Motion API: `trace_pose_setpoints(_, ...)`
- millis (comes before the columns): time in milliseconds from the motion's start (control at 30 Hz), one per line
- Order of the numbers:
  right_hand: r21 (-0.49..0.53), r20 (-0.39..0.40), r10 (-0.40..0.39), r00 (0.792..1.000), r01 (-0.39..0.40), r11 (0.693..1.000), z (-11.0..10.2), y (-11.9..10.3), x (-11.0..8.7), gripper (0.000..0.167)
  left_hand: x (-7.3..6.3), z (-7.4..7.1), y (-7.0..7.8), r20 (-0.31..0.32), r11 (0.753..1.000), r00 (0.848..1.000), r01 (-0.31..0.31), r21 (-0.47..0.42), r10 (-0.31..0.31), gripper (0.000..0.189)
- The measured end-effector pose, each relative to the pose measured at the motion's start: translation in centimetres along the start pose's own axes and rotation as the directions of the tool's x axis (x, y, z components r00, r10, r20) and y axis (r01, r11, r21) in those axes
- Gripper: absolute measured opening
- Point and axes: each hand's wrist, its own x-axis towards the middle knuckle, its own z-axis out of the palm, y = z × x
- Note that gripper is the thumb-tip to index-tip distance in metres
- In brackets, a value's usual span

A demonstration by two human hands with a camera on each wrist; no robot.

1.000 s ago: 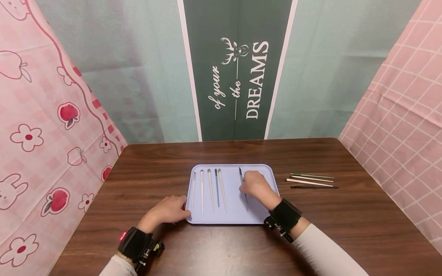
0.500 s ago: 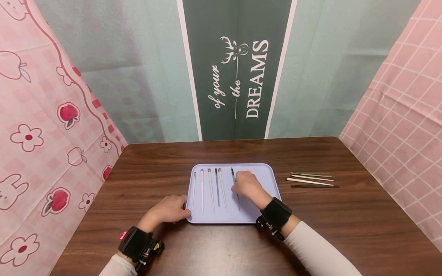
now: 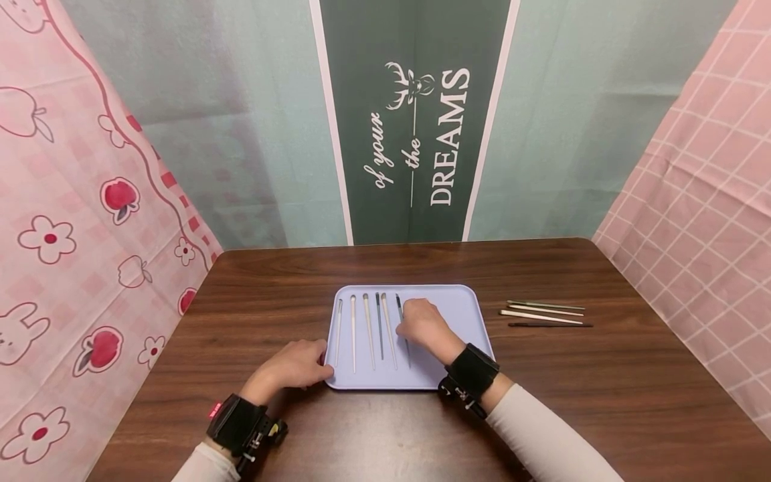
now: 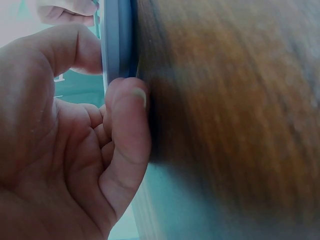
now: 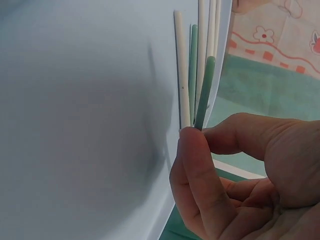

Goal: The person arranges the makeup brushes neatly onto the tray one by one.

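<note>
My right hand (image 3: 424, 325) pinches a thin green-handled brush (image 5: 205, 92) between thumb and fingertips, over the lavender tray (image 3: 464, 321). Its dark tip points to the far side of the tray, just right of a row of several slim brushes (image 3: 353, 335) with white, cream and blue-green handles. In the right wrist view the green handle's end sticks up from the fingers and overlaps a cream handle (image 5: 182, 70). My left hand (image 3: 295, 365) grips the tray's near left corner. In the left wrist view its thumb is over the rim (image 4: 114, 45) and a finger curls underneath.
On the brown wooden table (image 3: 271, 274), several more brushes (image 3: 542, 317) lie side by side to the right of the tray, pointing sideways. A green printed curtain (image 3: 283, 134) hangs behind the table, with pink cloths on the left and right.
My right hand has carried the brush leftward across the tray, close to the row of brushes. The left hand has stayed at the tray's corner.
</note>
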Motion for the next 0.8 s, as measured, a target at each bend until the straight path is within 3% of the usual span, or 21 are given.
trace_pose_setpoints(800, -0.038, 0.024, 0.005, 1.000, -0.004, 0.999, 0.40, -0.72, 0.33, 0.035, -0.04, 0.03, -0.03, 0.003, 1.000, 1.000, -0.004, -0.003, 0.004, 0.017)
